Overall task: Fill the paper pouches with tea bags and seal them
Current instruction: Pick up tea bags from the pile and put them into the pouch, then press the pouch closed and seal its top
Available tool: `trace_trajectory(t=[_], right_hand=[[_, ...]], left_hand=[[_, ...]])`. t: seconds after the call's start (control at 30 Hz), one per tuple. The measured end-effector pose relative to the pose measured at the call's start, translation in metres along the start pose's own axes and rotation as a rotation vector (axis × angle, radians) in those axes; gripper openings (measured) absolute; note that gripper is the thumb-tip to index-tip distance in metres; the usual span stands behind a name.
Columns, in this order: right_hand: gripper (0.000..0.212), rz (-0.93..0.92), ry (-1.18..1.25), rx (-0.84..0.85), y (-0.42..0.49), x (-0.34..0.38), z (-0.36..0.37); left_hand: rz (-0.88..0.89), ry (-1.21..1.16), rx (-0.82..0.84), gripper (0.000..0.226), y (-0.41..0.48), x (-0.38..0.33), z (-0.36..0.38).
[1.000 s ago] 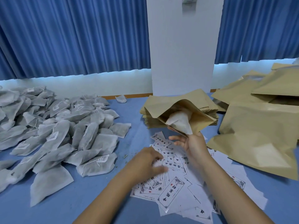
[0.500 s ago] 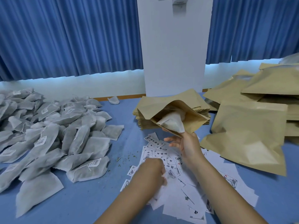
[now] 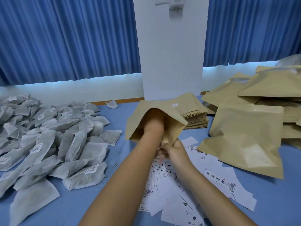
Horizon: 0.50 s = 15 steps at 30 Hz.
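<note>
Brown paper pouch [image 3: 164,111] held open above the blue table [image 3: 123,115], mouth toward camera. Left hand [image 3: 154,123] thrust inside to the wrist; finger state cannot be told. Right hand [image 3: 172,149] pinches the pouch's lower lip. Tea bags [image 3: 53,137] heaped left, printed labels [image 3: 187,193] underneath, filled pouches [image 3: 247,136] right.

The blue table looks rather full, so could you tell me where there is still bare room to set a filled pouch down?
Bare table runs between the tea bag heap and the held pouch, and also at the near left corner. The paper labels crowd the middle, and filled pouches crowd the right.
</note>
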State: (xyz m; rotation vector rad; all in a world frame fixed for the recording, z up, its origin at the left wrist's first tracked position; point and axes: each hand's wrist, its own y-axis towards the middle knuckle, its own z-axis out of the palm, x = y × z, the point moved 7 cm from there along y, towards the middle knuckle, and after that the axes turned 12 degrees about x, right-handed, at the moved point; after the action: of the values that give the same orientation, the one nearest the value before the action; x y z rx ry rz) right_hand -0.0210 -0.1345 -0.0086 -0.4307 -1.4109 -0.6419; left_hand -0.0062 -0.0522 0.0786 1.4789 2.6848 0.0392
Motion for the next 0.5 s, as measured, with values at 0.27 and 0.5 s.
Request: trace_trajectory(t=[0.27, 0.5], right_hand=[[0.026, 0.002, 0.081, -0.077, 0.002, -0.002, -0.015], [0.042, -0.103, 0.38, 0.044, 0.009, -0.002, -0.006]], left_hand=[[0.516, -0.173, -0.875, 0.02, -0.11, -0.013, -0.033], [0.371, 0.106, -0.261, 0.021, -0.068, -0.003, 0.002]])
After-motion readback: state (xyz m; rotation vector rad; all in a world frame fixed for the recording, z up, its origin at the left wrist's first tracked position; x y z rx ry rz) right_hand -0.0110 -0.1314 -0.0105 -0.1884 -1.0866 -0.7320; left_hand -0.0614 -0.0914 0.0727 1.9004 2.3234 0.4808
